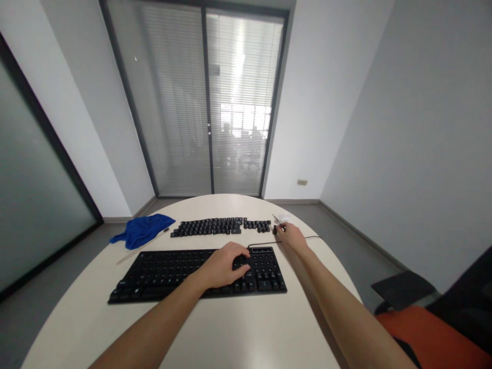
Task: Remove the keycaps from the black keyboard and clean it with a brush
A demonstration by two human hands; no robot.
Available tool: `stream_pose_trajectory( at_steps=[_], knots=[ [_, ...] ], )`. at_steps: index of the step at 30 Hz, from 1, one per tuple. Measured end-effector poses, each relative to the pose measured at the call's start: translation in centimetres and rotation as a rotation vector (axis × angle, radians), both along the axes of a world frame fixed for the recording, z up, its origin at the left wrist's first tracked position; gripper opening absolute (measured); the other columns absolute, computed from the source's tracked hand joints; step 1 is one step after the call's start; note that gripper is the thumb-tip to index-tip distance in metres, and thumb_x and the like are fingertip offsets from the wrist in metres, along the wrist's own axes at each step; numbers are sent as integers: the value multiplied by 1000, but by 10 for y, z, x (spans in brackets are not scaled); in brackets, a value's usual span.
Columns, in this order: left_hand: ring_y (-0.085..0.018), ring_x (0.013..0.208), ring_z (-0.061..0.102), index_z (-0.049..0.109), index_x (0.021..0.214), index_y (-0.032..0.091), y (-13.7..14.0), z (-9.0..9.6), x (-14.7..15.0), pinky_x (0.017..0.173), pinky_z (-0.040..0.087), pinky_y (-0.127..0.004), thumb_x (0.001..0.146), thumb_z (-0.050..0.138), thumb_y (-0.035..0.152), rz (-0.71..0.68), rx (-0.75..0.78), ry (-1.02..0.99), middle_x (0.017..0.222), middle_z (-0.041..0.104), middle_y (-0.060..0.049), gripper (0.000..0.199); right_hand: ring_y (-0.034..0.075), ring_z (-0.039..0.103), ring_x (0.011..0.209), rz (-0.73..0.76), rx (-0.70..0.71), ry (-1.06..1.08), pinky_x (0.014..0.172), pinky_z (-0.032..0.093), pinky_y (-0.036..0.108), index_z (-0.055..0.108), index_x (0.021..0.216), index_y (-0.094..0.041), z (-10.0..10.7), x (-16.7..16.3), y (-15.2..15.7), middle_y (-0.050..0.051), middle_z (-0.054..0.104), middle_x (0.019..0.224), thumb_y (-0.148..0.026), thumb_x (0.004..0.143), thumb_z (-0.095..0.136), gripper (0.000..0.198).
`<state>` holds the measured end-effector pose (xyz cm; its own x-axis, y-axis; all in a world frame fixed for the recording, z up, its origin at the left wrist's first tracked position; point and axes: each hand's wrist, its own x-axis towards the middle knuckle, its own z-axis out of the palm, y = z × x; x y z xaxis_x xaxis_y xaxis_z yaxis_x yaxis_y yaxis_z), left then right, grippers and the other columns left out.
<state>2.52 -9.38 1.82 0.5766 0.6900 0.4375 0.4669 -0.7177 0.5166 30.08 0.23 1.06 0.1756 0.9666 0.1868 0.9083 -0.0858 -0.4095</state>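
A black keyboard (165, 274) lies on the round cream table. Many of its main keys look bare of caps, while the number pad at the right seems to have caps on. My left hand (226, 264) rests over its right-centre part, thumb and fingers apart. Behind the keyboard, loose black keycaps (209, 226) are laid out in rows, and a smaller group of keycaps (257, 225) sits to their right. Beyond that group my right hand (292, 237) is closed at the fingertips by small dark pieces and a thin metallic tool (277, 219). What it pinches is too small to name.
A blue cloth (144, 230) lies at the table's left, beside a thin brush-like stick (148, 243). The keyboard's cable (265, 244) runs right, passing under my right hand. An orange and black chair (426, 333) stands at the right. Glass doors (242, 102) are behind.
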Motion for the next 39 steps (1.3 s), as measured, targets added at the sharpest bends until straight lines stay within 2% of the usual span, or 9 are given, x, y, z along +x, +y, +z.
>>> stream_pose_trajectory(
  at_steps=[7,18,24,39],
  knots=[
    [-24,107,60,64,106,22,0,3,1,98,48,-40,84,63,25,-6,-9,-3,111,68,-9,22,27,69,96,-26,-8,-17,78,46,32,71,110,-15,-6,-3,5,18,74,102,-40,95,48,38],
    [-23,107,60,64,105,23,1,4,3,99,47,-40,85,63,24,-4,-13,6,111,68,-7,20,26,69,96,-30,23,-4,80,46,31,73,112,-18,-13,-2,16,17,75,103,-44,95,46,40],
    [-23,108,60,64,105,22,1,4,4,99,47,-40,85,63,24,-6,-15,13,111,68,-8,19,27,69,96,-18,49,13,78,46,31,71,113,-18,-13,0,13,16,74,104,-45,96,44,42],
    [-23,108,59,64,103,22,2,1,4,98,47,-40,85,63,23,-20,2,11,111,68,-7,18,27,69,84,2,32,33,68,42,30,74,96,-20,-9,9,0,13,75,89,-48,85,55,36]
  ],
)
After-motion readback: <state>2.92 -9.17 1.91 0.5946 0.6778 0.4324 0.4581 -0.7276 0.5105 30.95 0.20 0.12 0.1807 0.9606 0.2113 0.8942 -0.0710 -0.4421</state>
